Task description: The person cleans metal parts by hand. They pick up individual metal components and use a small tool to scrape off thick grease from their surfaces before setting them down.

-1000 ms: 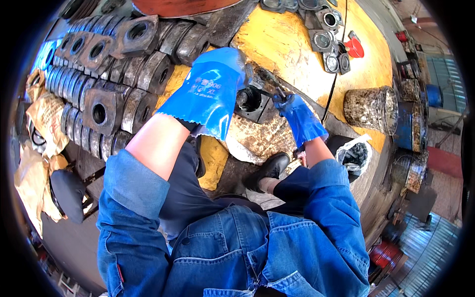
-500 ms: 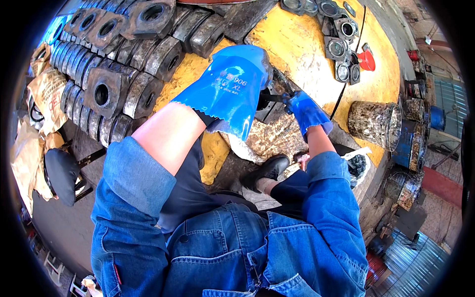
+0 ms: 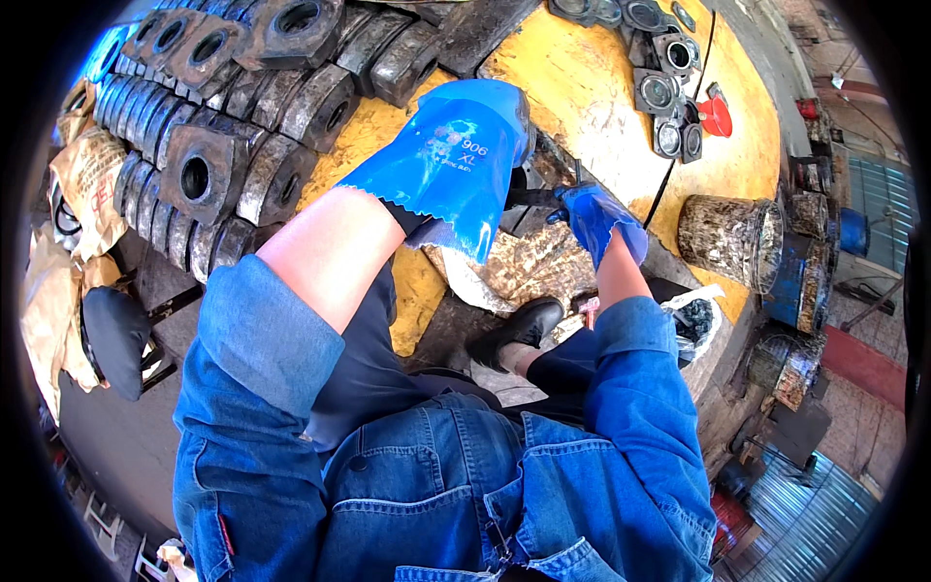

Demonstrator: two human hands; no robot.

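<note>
Both my hands wear long blue rubber gloves. My left hand [image 3: 485,131] is over the yellow work surface at the centre; the wide glove cuff hides its fingers, so what they hold does not show. To its right, my right hand [image 3: 585,209] has its darkened fingers closed round one end of a dark, bar-like piece [image 3: 531,197]. The piece reaches left toward my left hand, where the cuff covers its other end. Its kind cannot be made out. Below both hands lies a stained, crumpled sheet [image 3: 531,267].
Stacked dark metal blocks with round holes [image 3: 204,179] fill the left. Ring-shaped metal parts [image 3: 659,92] lie at the far right, beside a red cup-like object [image 3: 716,117]. A grimy bucket [image 3: 729,238] stands on the right. My shoe [image 3: 524,330] is below the sheet.
My right hand has shifted slightly and its wrist has turned a little. My left hand stays almost in place, moved slightly up the picture. The view has shifted a little.
</note>
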